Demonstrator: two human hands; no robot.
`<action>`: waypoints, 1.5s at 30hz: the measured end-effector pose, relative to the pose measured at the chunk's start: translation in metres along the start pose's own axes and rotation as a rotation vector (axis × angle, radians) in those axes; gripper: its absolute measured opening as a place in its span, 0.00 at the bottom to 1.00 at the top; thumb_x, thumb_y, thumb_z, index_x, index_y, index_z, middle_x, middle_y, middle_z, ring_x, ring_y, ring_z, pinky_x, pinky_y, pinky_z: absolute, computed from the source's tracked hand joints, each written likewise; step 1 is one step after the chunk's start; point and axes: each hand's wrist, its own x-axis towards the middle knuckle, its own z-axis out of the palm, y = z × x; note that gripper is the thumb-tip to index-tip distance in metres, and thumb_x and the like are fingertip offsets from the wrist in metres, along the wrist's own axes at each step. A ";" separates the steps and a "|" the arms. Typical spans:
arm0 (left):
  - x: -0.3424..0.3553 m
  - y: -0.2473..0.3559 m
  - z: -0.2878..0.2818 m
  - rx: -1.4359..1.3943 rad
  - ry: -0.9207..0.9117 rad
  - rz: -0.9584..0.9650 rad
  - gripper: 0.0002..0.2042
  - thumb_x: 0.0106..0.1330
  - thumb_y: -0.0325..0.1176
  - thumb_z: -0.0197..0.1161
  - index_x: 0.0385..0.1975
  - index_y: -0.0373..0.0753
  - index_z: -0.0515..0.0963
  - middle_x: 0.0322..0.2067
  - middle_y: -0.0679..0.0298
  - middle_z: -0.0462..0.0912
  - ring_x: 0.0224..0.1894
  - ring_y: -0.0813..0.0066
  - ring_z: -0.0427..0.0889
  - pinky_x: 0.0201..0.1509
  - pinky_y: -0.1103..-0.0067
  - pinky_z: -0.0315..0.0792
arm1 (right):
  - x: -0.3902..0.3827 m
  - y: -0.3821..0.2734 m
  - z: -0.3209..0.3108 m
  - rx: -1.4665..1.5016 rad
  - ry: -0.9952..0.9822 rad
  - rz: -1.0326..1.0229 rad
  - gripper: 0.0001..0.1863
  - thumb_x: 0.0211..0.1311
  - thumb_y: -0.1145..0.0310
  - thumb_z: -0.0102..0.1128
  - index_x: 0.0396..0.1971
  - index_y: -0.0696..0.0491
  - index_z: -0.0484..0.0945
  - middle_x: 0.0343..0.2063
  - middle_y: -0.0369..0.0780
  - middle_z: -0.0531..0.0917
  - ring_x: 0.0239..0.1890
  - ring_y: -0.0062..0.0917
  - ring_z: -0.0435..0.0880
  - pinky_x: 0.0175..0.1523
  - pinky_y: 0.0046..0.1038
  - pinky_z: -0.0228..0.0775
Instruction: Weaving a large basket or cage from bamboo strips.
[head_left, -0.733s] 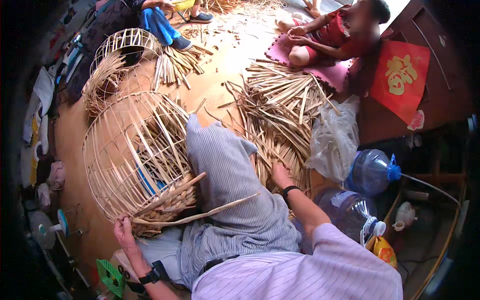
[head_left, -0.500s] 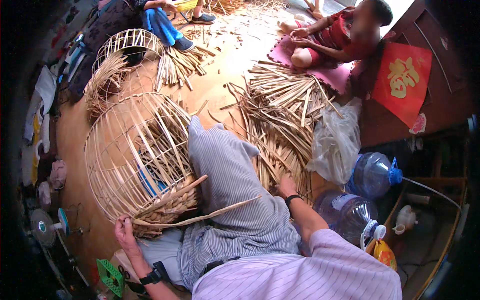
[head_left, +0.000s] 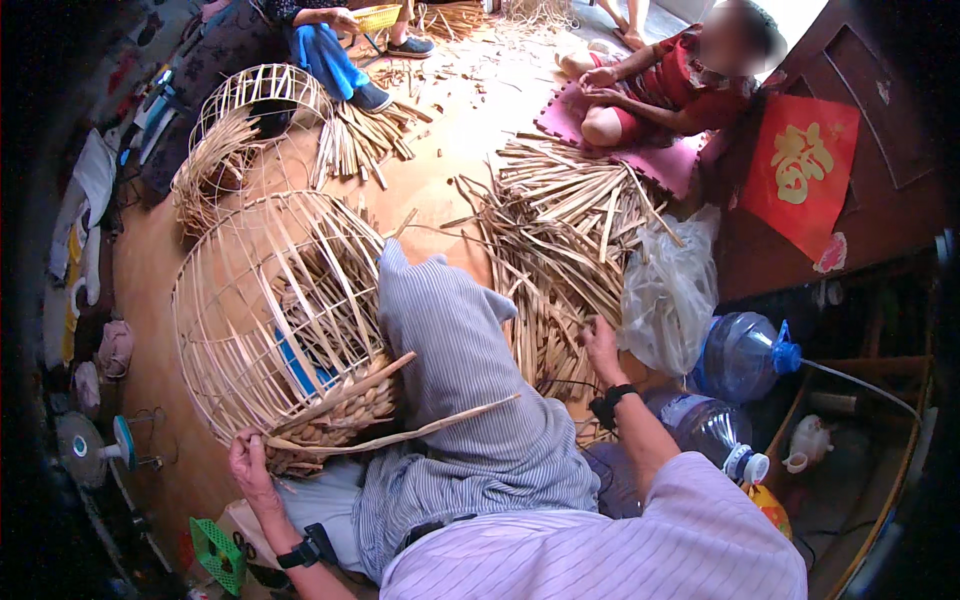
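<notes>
A round basket frame (head_left: pixel 270 290) of pale upright strips lies tilted beside my left knee, its lower band woven with thick dried stalks. My left hand (head_left: pixel 250 468) is closed with its fingertips on the woven band's left edge. One loose flat strip (head_left: pixel 440 425) runs from near those fingers across my lap. Inside the frame lie more strips and a blue piece (head_left: pixel 297 360). Over on the right, my right hand (head_left: pixel 603 352) hovers at the edge of a heap of dried strips (head_left: pixel 560 270), its fingers loosely apart and nothing visible in them.
A crumpled clear plastic bag (head_left: pixel 670 300) and two large water bottles (head_left: pixel 745 355) stand right of my hand. A second basket frame (head_left: pixel 262 92) stands far left. One person (head_left: pixel 660 100) sits on a pink mat (head_left: pixel 570 115); another's legs (head_left: pixel 325 55) show beyond. A fan (head_left: pixel 85 445) stands left.
My right hand has lifted from the strip heap and moved right and slightly farther away, toward the plastic bag. My left hand stays at the basket. The view has shifted slightly.
</notes>
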 end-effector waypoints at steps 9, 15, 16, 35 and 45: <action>-0.013 0.021 -0.005 0.135 0.102 0.014 0.10 0.72 0.31 0.65 0.45 0.33 0.85 0.42 0.68 0.87 0.45 0.77 0.82 0.52 0.79 0.74 | 0.016 -0.195 -0.089 0.806 -0.534 0.199 0.20 0.74 0.65 0.59 0.61 0.55 0.75 0.39 0.40 0.88 0.28 0.20 0.85 0.30 0.21 0.77; -0.016 0.071 0.000 0.699 0.217 0.388 0.12 0.63 0.20 0.62 0.44 0.36 0.85 0.42 0.59 0.89 0.45 0.67 0.87 0.52 0.74 0.77 | -0.035 -0.304 -0.102 0.802 -0.547 0.031 0.18 0.77 0.65 0.60 0.59 0.57 0.77 0.45 0.39 0.88 0.33 0.19 0.85 0.36 0.23 0.78; -0.016 0.083 0.001 0.630 0.276 0.349 0.12 0.63 0.20 0.61 0.44 0.37 0.85 0.42 0.60 0.88 0.43 0.69 0.85 0.50 0.75 0.76 | -0.037 -0.312 -0.098 0.768 -0.506 -0.013 0.16 0.77 0.66 0.61 0.57 0.58 0.79 0.44 0.38 0.88 0.34 0.19 0.84 0.36 0.23 0.78; -0.010 0.072 0.011 0.344 -0.039 0.141 0.15 0.65 0.23 0.70 0.51 0.33 0.82 0.42 0.51 0.90 0.47 0.54 0.90 0.54 0.67 0.81 | -0.178 -0.506 0.065 -0.060 -0.859 -0.983 0.22 0.65 0.74 0.66 0.59 0.48 0.80 0.40 0.48 0.84 0.42 0.49 0.87 0.44 0.42 0.81; 0.005 0.054 0.009 0.100 -0.163 0.120 0.13 0.65 0.18 0.66 0.48 0.31 0.80 0.39 0.56 0.89 0.45 0.70 0.89 0.52 0.74 0.81 | -0.204 -0.517 0.098 -0.252 -0.549 -1.229 0.13 0.63 0.68 0.69 0.47 0.47 0.79 0.33 0.41 0.82 0.27 0.43 0.86 0.30 0.43 0.78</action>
